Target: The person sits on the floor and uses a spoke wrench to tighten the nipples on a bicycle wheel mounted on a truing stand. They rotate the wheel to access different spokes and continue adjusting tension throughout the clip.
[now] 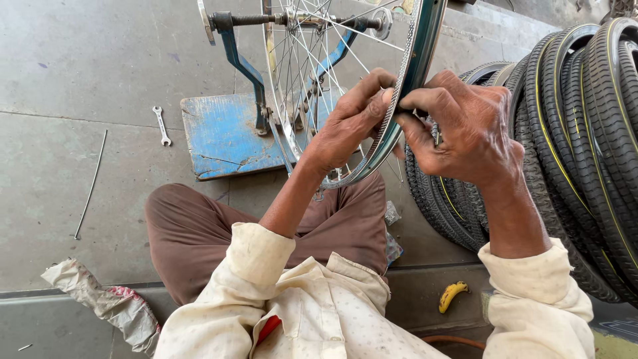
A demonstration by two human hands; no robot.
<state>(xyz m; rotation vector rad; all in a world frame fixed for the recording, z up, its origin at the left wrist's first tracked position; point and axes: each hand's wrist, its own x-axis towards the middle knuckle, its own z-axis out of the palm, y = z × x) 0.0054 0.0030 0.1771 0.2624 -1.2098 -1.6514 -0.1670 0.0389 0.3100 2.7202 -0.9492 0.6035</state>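
Now both hands, left (pixel 349 126) & right (pixel 465 126), pinch wheel rim (pixel 405 86) (in blue stand (pixel 226 133)).

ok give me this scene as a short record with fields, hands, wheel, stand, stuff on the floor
left hand: left hand grips the wheel rim from the spoke side
right hand: right hand pinches the same rim from the outer side; any tool in it cannot be made out
wheel: spoked bicycle wheel, no tyre, mounted upright
stand: blue truing stand, worn paint, on a concrete floor
right of person: row of black tyres with yellow lines
floor items: small spanner, loose spoke, crumpled paper, banana
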